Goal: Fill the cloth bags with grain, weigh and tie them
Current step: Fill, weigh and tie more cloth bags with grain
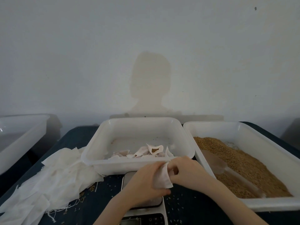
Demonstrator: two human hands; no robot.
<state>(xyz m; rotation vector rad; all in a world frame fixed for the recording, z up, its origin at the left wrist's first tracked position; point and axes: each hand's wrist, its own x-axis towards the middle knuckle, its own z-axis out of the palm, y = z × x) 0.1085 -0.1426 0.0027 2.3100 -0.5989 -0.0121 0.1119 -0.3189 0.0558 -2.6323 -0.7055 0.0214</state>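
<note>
Head view of a dark blue table point(84, 135) set against a pale wall point(146, 38). At 6 o'clock, both hands hold one small cloth bag point(163, 178) above a kitchen scale point(144, 208). The left hand point(144, 181) wraps the bag's left side, fingers curled over the cloth and thumb beneath its lower edge. The right hand point(185, 172) pinches the bag's upper right edge with curled fingers. The bag's lower corner hangs free; whether it touches the scale platform cannot be told.

At 12 o'clock from the hands stands the middle white tray point(138, 125), its near rim just behind the knuckles. Inside, along the near wall, lie several filled bags point(139, 153); one open-mouthed bag point(155, 149) shows brown grain in its mouth.

At 3 o'clock the right white tray point(243, 127) holds a bed of loose grain point(243, 163), with a translucent scoop point(215, 163) lying on it, handle pointing toward the near right.

At 9 o'clock a heap of empty white bags point(53, 176) spreads over the table, touching the middle tray's left corner, with loose strings at its near edge. Stray grains point(175, 207) dot the tabletop around the scale. At 10 o'clock, well apart, sits a third white tray point(21, 132), partly cut off by the frame.
</note>
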